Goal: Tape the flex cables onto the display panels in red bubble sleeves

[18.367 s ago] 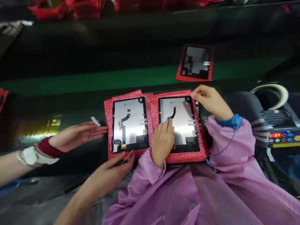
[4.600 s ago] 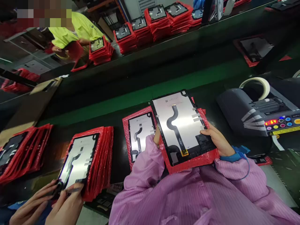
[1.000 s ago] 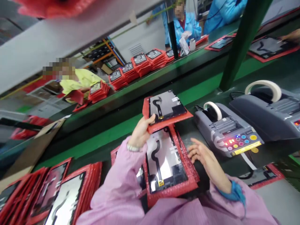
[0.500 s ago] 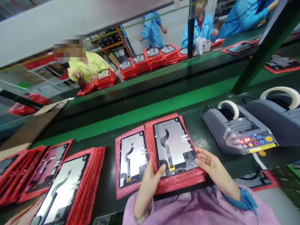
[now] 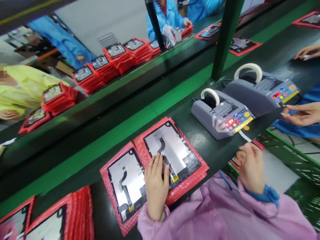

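Panel (image 5: 172, 140), silver side up with a dark frame, lies on red bubble wrap (image 5: 183, 193) on the dark counter (image 5: 200, 141), directly in front of the wearer. I observe the left hand (image 5: 156, 181) laid over its left edge, fingers extended, fingertips at the dark ribbon cable (image 5: 163, 146); this grip is wide and flat, resting on the surface. A second panel (image 5: 128, 176), similarly wrapped, lies immediately to the left, partly behind the same hand. The right hand (image 5: 252, 165) is raised, its grip narrow with fingers curled in; from my remote view I cannot tell whether anything is held. Just above it, a white tape strip (image 5: 245, 136) extends from the grey dispenser (image 5: 222, 116), whose red display is lit; contact between strip and fingers I cannot confirm. A second dispenser (image 5: 260, 88) stands beyond, with a co-worker's hand (image 5: 303, 114) near it. I note a red-wrapped stack (image 5: 81, 213) at lower left.
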`<state>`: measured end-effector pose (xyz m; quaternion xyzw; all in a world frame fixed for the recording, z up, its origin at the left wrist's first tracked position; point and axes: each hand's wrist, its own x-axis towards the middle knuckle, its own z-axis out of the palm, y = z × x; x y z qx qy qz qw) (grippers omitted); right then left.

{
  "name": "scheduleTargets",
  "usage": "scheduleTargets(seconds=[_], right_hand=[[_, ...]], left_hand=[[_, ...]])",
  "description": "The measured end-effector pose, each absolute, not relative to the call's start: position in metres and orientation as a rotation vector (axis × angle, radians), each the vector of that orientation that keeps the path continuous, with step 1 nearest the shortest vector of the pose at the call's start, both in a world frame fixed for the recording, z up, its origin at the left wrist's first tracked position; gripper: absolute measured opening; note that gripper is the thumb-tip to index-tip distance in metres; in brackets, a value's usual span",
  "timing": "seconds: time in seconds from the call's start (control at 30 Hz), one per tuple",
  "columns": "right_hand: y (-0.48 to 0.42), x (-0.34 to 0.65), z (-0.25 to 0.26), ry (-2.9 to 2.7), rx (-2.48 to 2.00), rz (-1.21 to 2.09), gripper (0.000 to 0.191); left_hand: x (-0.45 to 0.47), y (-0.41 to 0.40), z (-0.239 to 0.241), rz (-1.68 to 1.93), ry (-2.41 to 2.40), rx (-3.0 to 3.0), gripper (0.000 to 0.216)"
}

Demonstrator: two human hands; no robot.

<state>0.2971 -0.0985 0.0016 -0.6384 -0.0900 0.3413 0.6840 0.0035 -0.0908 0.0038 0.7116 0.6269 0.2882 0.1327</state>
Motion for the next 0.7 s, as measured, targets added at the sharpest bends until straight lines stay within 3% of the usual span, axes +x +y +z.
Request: scheduleTargets(seconds=[0.17, 0.37, 0.53, 0.7], right_hand=[[-0.078, 0.322, 0.004, -0.168, -1.348, 0.832, 0.055], [-0.102, 0.297, 0.038, -0.627, -1.337, 0.218, 0.018], [-0.062, 0.266, 0.110, -1.895, -1.177, 0.890, 0.006], [0.040, 0.185, 0.136, -2.734, -0.785, 1.020, 0.015]], left_hand=[[0.004, -0.093, 0.006, 0.981, 1.729, 1.832, 0.048], [0.003, -0.095, 0.008, 0.919, 1.768, 1.847, 0.041], [-0.008, -0.074, 0.013, 1.015, 1.733, 1.795, 0.039], [-0.018, -0.052, 0.010, 1.129, 1.639, 1.780, 0.047]])
